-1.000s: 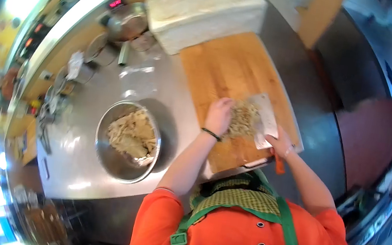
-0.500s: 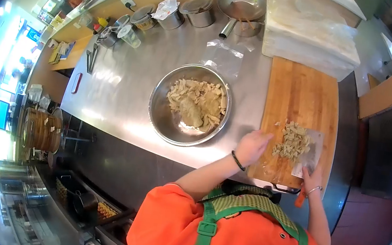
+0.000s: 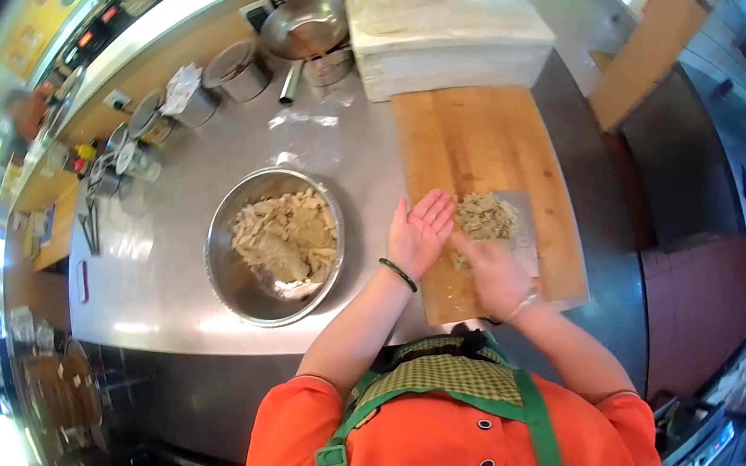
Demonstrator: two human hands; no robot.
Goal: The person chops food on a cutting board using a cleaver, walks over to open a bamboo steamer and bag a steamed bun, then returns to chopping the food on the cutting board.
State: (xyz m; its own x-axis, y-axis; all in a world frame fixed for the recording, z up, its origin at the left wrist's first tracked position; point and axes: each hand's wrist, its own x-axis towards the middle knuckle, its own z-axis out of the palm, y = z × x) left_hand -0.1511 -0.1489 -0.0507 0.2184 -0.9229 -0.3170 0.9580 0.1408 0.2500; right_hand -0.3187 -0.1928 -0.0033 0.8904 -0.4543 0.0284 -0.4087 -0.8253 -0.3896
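My left hand (image 3: pixel 418 237) is held palm up over the left edge of the wooden cutting board (image 3: pixel 449 129), fingers stretched and nothing in it. My right hand (image 3: pixel 498 281) is above the board's near part, its index finger stretched toward my left palm; its other fingers are partly hidden. Beyond the hands, a small heap of chopped pale pieces (image 3: pixel 487 217) lies on the board. A cleaver blade (image 3: pixel 527 226) lies flat along the heap's right side; its handle is hidden. To the left stands a steel bowl (image 3: pixel 218 261) with pale chopped pieces and a tan paste (image 3: pixel 279 256).
A clear plastic bag (image 3: pixel 306 136) lies on the steel counter (image 3: pixel 175 215) behind the bowl. A pan (image 3: pixel 307 25), lidded pots (image 3: pixel 238 71) and a large white box (image 3: pixel 448 39) stand along the back. Tongs (image 3: pixel 91 227) lie at the left.
My right hand has left the cleaver handle and moved left toward my left hand. The left palm has turned up. The camera view has shifted and turned.
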